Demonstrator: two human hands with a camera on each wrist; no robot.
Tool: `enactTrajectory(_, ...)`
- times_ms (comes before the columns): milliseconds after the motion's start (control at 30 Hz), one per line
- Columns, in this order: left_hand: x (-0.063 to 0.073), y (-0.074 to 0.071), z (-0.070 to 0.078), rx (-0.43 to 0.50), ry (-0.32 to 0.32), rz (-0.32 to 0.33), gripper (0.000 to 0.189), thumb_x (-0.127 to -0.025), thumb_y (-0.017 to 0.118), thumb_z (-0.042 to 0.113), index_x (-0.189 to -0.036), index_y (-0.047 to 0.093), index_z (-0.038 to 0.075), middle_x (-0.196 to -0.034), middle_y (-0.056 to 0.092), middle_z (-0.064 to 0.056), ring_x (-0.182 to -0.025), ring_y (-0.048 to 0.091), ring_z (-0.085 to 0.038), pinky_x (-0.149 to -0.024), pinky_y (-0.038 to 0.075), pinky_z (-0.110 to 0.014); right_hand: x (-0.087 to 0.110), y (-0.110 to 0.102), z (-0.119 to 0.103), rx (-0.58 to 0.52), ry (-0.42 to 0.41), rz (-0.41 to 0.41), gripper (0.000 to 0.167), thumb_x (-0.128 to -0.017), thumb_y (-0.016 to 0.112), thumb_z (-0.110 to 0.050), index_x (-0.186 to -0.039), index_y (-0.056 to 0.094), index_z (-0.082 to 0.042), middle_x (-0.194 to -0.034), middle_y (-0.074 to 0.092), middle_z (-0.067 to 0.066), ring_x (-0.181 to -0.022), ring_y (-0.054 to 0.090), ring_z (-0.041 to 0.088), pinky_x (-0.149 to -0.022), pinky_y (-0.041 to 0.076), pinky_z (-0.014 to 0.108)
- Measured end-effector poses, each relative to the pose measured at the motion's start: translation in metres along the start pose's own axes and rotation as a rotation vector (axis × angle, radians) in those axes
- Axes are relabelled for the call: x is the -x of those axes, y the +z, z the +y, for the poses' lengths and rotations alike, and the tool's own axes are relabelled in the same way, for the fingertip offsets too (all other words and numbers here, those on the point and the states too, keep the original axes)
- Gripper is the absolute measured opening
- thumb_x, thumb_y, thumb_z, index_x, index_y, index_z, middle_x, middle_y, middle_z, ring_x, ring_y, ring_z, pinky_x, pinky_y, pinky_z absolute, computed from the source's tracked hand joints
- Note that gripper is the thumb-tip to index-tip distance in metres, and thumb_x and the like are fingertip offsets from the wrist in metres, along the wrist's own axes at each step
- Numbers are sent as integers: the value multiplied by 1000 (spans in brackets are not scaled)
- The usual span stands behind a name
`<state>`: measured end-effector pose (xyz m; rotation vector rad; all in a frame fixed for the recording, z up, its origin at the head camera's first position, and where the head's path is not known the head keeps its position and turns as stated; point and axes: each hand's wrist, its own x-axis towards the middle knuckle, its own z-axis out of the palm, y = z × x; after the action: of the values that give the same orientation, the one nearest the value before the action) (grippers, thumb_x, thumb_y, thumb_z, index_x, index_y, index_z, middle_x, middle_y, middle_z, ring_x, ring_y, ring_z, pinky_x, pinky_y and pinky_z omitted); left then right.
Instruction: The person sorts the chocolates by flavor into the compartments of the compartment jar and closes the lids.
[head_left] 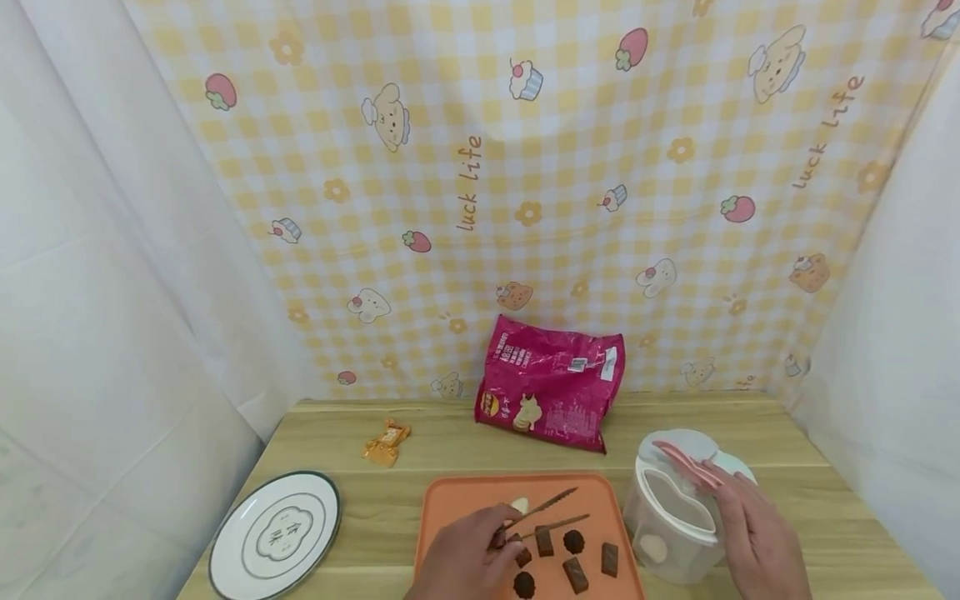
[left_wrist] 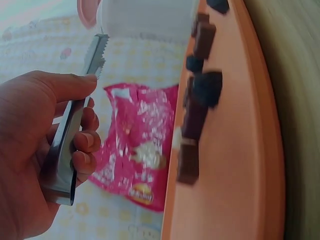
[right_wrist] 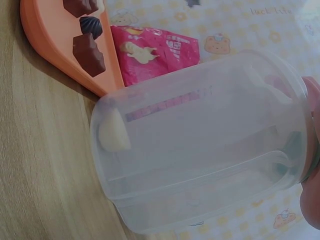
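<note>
My left hand (head_left: 468,554) grips metal tongs (left_wrist: 67,135), whose two arms stand apart over the orange tray (head_left: 450,492). Several brown chocolates (head_left: 575,575), some blocks and some round ridged pieces, lie on that tray. A white piece (head_left: 519,504) shows just behind the tongs. To the right stands a clear plastic container (head_left: 675,533) with a heart-shaped opening. Its pink lid (head_left: 686,462) is tilted up, and my right hand (head_left: 765,533) holds it at the top; some fingers are hidden. A cream-coloured piece (right_wrist: 114,132) lies at the container's bottom.
Behind the tray a magenta snack bag (head_left: 551,383) leans against the patterned cloth (head_left: 450,167). Orange wrapped sweets (head_left: 386,443) lie at the back left of the wooden table (head_left: 360,508). A white plate (head_left: 232,542) with a dark rim is at the left.
</note>
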<state>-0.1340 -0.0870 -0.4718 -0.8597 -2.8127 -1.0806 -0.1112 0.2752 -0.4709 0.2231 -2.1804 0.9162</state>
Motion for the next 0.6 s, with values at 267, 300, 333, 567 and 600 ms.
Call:
enactTrajectory(267,18,-19,-36,-162,-90,0,25,-96,75,29,-116,67,18,-78,49,18,-61,43,-2,-52,39,-26,-2,-2,0,34,27,-45,30,-104,54,-3,-130,69,-2,-133,67,1,-133,38,-12,-110,22,10)
enactTrajectory(300,19,-20,-39,-180,-90,-2,25,-95,76,29,-116,67,18,-78,49,18,-61,43,-1,-52,39,-26,-2,-2,1,27,22,-41,30,-104,55,-2,-130,69,-1,-134,67,0,-133,39,-12,-110,22,11)
enactTrajectory(333,19,-21,-43,-193,-85,0,24,-95,76,28,-115,67,19,-77,49,17,-61,43,-1,-52,39,-26,-2,-2,1,24,18,-38,30,-104,55,-2,-130,69,-1,-134,66,-2,-133,39,-11,-110,22,11)
enactTrajectory(567,18,-22,-55,-240,-85,-31,22,-92,79,24,-109,67,19,-73,50,19,-59,43,-1,-51,38,-26,-1,-1,1,-8,-14,-20,30,-102,55,2,-128,70,1,-136,62,-12,-133,42,-9,-111,23,13)
enactTrajectory(600,17,-22,-56,-246,-84,-33,21,-91,79,24,-108,67,19,-73,50,19,-59,42,-1,-51,38,-26,-1,0,1,-5,-12,-21,30,-102,55,2,-128,70,1,-136,63,-10,-133,42,-9,-111,23,13)
